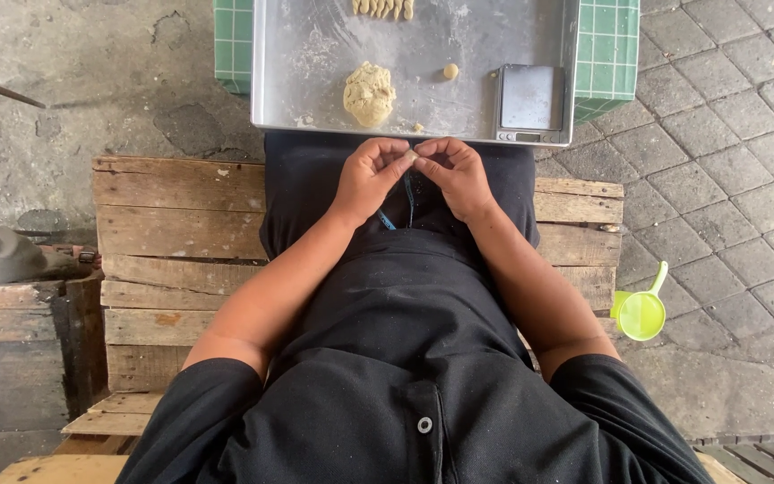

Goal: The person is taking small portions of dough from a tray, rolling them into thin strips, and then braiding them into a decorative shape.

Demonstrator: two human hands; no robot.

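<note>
Pale dough, a tiny piece (412, 156), is pinched between the fingertips of the left hand (369, 175) and right hand (457, 173), both grips narrow. The dough lump (369, 93) lies just ahead on the metal tray (481, 54), nearer the left hand.

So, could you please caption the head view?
Both hands pinch a dough bit beside a floured tray.

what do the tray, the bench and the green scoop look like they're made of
Tray: seemingly bare metal, a dull grey sheen with raised edges, dusted with flour around the dough lump.
Bench: rough unpainted wood; planks show grain, gaps and nail marks.
Scoop: probably plastic, a smooth, bright, even lime green, moulded in one piece with its handle.
</note>
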